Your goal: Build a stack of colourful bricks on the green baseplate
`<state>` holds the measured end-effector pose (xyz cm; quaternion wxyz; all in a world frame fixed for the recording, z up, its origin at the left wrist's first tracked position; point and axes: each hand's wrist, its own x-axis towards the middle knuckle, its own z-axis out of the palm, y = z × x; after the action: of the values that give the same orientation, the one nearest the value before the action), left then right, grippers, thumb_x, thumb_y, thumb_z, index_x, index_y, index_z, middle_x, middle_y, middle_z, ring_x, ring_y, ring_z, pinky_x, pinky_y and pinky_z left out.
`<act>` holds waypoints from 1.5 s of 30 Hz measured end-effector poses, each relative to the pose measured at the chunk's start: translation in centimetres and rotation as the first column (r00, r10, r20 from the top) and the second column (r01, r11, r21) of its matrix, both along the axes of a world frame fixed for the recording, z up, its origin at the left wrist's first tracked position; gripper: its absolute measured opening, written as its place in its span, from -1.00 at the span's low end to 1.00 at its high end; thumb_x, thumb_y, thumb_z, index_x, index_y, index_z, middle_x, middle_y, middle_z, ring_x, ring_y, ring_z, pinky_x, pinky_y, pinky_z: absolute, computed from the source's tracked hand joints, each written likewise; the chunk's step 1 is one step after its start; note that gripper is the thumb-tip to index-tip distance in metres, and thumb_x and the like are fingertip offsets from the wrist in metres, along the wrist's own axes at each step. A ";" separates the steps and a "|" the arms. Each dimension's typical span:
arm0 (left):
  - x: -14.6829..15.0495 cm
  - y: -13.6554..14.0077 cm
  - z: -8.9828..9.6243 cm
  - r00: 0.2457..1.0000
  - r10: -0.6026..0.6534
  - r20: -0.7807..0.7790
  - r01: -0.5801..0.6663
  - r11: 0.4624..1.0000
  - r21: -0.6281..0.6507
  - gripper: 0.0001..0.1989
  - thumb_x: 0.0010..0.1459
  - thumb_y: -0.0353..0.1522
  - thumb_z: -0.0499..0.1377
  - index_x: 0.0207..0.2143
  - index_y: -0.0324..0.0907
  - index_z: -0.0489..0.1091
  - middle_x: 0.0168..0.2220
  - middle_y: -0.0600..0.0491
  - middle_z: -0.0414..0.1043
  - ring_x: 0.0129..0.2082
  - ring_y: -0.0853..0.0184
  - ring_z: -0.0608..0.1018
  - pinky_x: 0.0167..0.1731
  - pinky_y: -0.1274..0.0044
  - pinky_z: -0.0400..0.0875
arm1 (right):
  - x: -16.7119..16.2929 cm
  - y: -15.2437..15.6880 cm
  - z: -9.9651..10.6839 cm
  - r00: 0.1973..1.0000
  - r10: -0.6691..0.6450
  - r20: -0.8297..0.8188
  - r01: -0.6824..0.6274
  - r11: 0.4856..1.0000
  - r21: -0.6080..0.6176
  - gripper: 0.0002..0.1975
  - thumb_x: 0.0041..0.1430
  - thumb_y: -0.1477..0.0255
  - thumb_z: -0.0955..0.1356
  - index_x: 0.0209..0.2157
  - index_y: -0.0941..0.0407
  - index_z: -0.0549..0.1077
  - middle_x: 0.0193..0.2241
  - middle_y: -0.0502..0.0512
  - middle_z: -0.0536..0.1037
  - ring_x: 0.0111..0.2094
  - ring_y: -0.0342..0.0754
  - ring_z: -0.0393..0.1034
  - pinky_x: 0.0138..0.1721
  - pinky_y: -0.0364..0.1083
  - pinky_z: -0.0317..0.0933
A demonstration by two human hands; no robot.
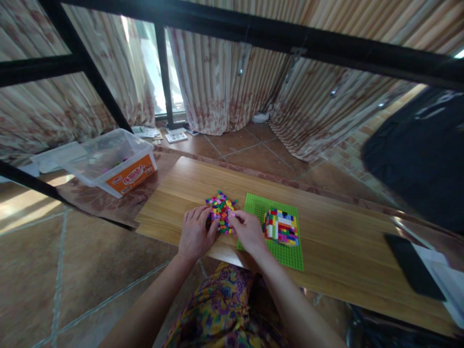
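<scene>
A heap of small toy bricks [221, 209] in many colours lies on the wooden table. At its left edge rests my left hand [195, 232], fingers loosely curved and thumb apart, touching the bricks with nothing visible in its grasp. My right hand [250, 233] is at the heap's right side, thumb and forefinger pinched on what looks like a pink toy brick [232, 214]. Right of it, a green baseplate [284, 256] lies flat and passes partly under my right hand. A block-shaped build of multicoloured bricks [281, 227] stands on that plate.
The wooden table [340, 241] runs far to the right, where a black flat object [413, 266] lies beside papers. A clear plastic bin [119, 159] with an orange label stands left of the table. A dark bag-like object [416, 154] is at the right.
</scene>
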<state>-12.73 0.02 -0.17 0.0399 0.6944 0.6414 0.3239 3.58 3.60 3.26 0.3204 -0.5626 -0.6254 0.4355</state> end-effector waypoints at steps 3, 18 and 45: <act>0.0 0.0 0.0 1.000 0.003 0.000 -0.003 1.000 -0.003 -0.67 0.25 -0.22 0.11 0.01 -0.16 0.38 0.03 -0.10 0.47 0.05 0.13 0.46 0.07 0.26 0.29 | -0.1 0.9 0.3 0.967 0.064 0.249 -0.091 0.991 0.099 -0.73 0.21 0.35 0.27 -0.31 0.12 0.60 -0.44 0.08 0.62 -0.40 -0.04 0.46 -0.31 -0.10 0.25; 0.0 -0.1 0.1 1.000 -0.003 0.000 0.003 1.000 0.001 -0.68 0.26 -0.22 0.11 0.00 -0.16 0.37 0.03 -0.09 0.47 0.04 0.13 0.46 0.07 0.26 0.29 | 2.0 -1.4 0.7 0.971 -0.079 -0.225 0.069 0.996 -0.050 -0.76 0.16 0.30 0.32 -0.20 0.07 0.54 -0.35 0.08 0.63 -0.40 -0.01 0.53 -0.32 -0.02 0.43; -0.4 0.4 -0.3 0.999 -0.005 -0.043 0.007 0.999 0.043 -0.69 0.25 -0.20 0.10 -0.04 -0.15 0.39 0.00 -0.10 0.49 0.03 0.11 0.48 0.06 0.26 0.30 | 13.3 -0.7 0.5 0.900 -0.407 0.153 0.316 0.854 0.414 -0.74 0.17 0.22 0.31 -0.26 0.06 0.55 -0.16 0.17 0.59 -0.09 0.09 0.44 0.02 0.13 0.24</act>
<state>-13.17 0.41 -0.45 0.0119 0.7040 0.6327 0.3225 16.91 2.87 3.76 0.4233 -0.6456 -0.6130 0.1681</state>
